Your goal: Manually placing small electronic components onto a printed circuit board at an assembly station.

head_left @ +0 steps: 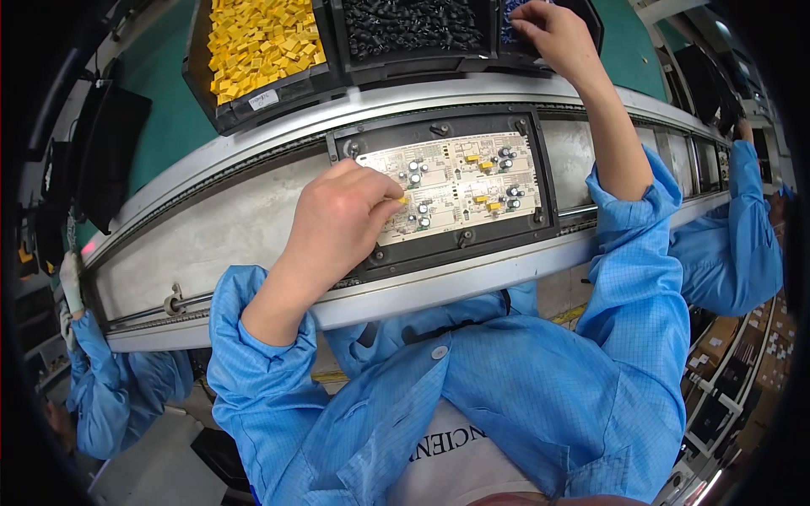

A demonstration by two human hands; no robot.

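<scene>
My left hand (337,211) is closed in a pinch at the left part of a pale circuit board (439,223). A small yellow box capacitor (403,200) shows at its fingertips, and the hand covers the board's left edge. The board lies in a black frame (405,253) and bears several yellow box capacitors (482,200) and dark round capacitors (513,192). My right hand (558,38) reaches over a black bin of small blue parts (509,35) at the top right. Its thumb and forefinger are slightly apart, with nothing visible between them.
Past the conveyor's metal rail (371,99) stand a bin of yellow box capacitors (266,46) and a bin of black parts (413,29). The conveyor (211,219) runs left to right. Co-workers in blue sleeves (730,228) are at both sides.
</scene>
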